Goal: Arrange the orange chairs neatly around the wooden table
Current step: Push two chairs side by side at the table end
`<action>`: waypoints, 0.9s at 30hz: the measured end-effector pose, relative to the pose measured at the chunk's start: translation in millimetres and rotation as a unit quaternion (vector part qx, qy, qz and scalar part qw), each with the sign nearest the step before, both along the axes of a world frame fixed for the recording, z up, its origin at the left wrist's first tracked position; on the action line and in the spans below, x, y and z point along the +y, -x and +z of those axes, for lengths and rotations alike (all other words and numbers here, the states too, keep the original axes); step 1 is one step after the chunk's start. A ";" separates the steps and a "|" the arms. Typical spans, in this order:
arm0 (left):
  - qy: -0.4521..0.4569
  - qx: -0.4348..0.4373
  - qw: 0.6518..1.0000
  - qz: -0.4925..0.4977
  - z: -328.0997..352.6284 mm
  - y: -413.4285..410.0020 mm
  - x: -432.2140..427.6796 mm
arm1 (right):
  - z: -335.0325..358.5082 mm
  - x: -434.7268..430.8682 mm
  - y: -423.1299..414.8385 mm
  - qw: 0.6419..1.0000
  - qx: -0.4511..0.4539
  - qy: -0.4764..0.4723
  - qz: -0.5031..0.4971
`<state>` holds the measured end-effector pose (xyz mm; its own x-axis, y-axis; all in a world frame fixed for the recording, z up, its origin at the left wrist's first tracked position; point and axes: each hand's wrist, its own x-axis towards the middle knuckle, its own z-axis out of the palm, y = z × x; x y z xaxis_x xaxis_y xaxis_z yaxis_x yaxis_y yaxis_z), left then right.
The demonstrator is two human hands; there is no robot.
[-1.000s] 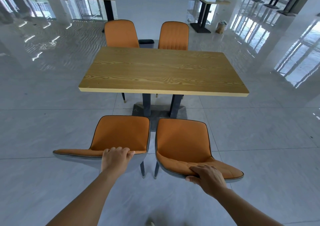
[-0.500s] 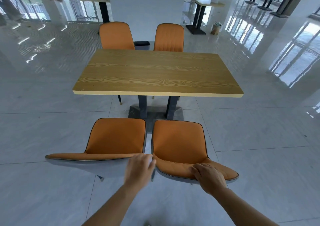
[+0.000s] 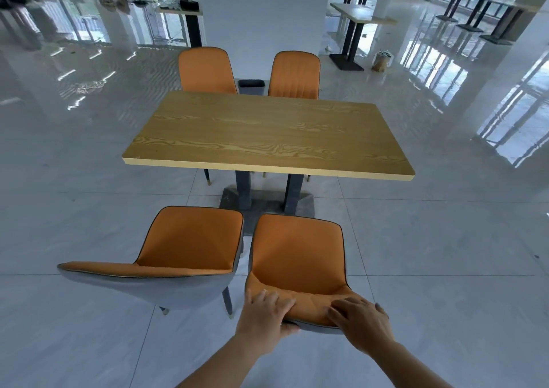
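The wooden table stands ahead of me on a dark pedestal base. Two orange chairs, the far left chair and the far right chair, are tucked in at its far side. On the near side stand the near left chair and the near right chair, both a short way back from the table edge. My left hand grips the top of the near right chair's backrest at its left end. My right hand grips the same backrest at its right end.
A small dark bin sits between the two far chairs. A white pillar rises behind them. Other tables stand at the back right on a glossy tiled floor, with a small potted plant near one base.
My left hand has left the near left chair's backrest and moved right onto the near right chair's backrest. My right hand has kept its hold there.
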<state>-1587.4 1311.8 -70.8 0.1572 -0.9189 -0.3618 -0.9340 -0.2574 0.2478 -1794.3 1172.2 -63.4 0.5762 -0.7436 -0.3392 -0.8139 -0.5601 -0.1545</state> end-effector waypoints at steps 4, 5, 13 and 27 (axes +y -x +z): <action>0.021 0.000 1.000 0.003 -0.2 0.5 0.7 | -4.1 -0.4 0.5 1.000 -0.018 0.020 0.001; 0.027 0.003 1.000 0.008 0.1 1.0 0.7 | -5.5 -0.5 1.3 1.000 -0.021 0.023 0.001; 0.020 0.015 0.999 0.029 4.6 8.3 -0.6 | -13.0 -2.9 6.1 0.998 -0.037 0.039 -0.011; 0.003 0.029 0.999 0.032 8.3 9.1 0.2 | -19.9 -2.4 6.8 0.997 -0.059 0.049 -0.026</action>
